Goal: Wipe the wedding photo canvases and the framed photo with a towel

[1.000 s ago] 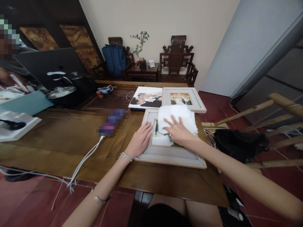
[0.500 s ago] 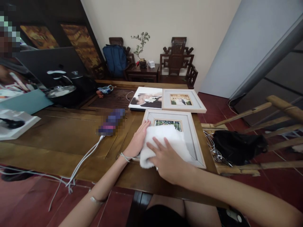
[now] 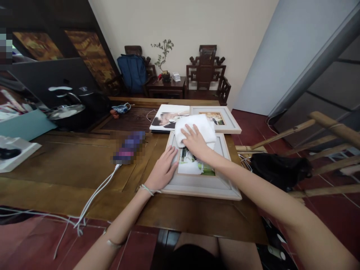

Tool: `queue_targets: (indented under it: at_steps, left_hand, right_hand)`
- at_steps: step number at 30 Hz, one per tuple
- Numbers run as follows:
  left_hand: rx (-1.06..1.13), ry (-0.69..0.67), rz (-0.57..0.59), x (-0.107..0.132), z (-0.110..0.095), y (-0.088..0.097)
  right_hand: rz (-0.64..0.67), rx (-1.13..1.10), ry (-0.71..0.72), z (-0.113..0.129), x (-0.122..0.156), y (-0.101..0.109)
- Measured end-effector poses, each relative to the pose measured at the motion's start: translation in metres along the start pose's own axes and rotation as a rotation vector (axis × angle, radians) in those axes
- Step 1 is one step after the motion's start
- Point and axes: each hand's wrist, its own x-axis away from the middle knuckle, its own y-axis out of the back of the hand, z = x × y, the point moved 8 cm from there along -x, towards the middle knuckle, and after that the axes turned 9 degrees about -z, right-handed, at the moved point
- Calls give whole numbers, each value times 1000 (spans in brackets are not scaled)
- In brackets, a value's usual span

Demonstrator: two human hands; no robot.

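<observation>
A folded white cloth point(image 3: 208, 129) lies across the far edge of the nearest picture frame point(image 3: 197, 189) and overlaps the two items behind it. My right hand point(image 3: 194, 142) holds this cloth down, its fingers spread over the top. Along the frame's left side rests my left hand point(image 3: 164, 168), open, its fingers stretched out on the border. The photo point(image 3: 194, 167) inside shows green and white; my right hand and forearm cover part of it.
Behind lie a second framed photo point(image 3: 233, 122) and a photo-covered panel or album point(image 3: 168, 112). A phone point(image 3: 131, 146) with white cables point(image 3: 98, 191) is to the left. Further left are a dark pot point(image 3: 69, 116) and a teal box point(image 3: 30, 123). A bamboo chair holds a black bag point(image 3: 278, 170).
My right hand has slid the cloth away from me, from the frame's near part to its far edge, uncovering most of the photo. My left hand stays at the left side.
</observation>
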Motion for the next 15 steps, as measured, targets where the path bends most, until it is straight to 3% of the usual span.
queue_targets:
  at_steps: [4, 9, 12, 15]
  left_hand:
    - [-48, -34, -12, 0, 0, 0]
    - [-61, -21, -38, 0, 2, 0]
    - [-79, -14, -45, -1, 2, -1]
    - [-96, -7, -39, -3, 2, -2]
  right_hand:
    - [59, 46, -19, -31, 23, 3]
    - [191, 87, -131, -80, 74, 11]
    - [206, 64, -132, -80, 105, 20]
    - [207, -23, -121, -57, 135, 37]
